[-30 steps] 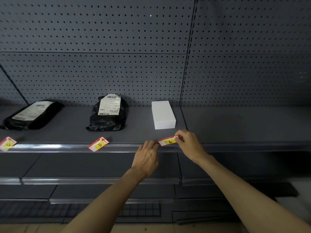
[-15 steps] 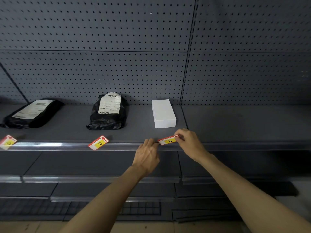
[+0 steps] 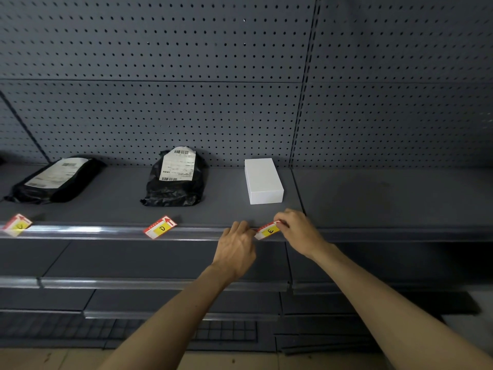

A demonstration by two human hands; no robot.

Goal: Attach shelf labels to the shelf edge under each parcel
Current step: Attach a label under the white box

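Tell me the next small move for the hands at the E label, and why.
Probably press the E label flat into the shelf edge strip and let go. Both the left hand and the right hand pinch its ends, and it sits tilted across the strip below the white box, not yet level.

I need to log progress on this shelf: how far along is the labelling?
Done: the D label sits on the shelf edge under the middle black bag, and another label under the left bag. In hand: both hands, left and right, are fitting the E label below the white box. No unlabelled parcel shows.
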